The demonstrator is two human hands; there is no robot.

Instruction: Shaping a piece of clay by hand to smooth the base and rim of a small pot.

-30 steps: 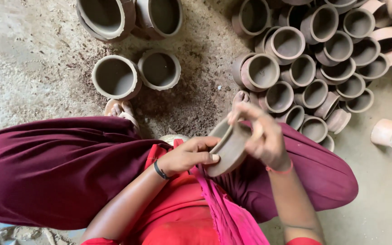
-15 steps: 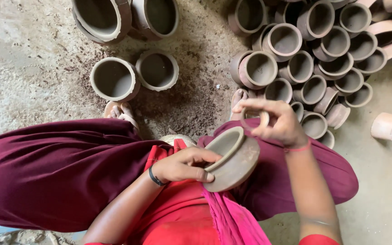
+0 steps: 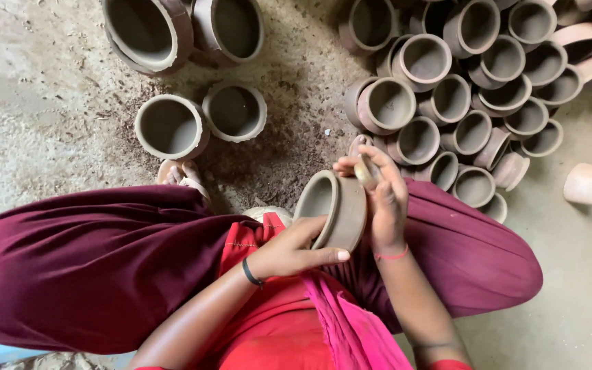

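A small unfired clay pot is held on its side above my lap, its mouth turned to the left. My left hand grips its lower rim from below. Against the pot's far side rests my right hand, fingers pinched on a small flat scraping tool that touches the pot's wall near the top.
A heap of several small clay pots lies on the ground at the upper right. Larger pots stand at the upper left among clay shavings. A pale roll lies at the right. My maroon-clad legs spread across the foreground.
The pot has been turned from mouth-up to lying on its side. My right hand has come down from above the pot onto its far wall with the tool.
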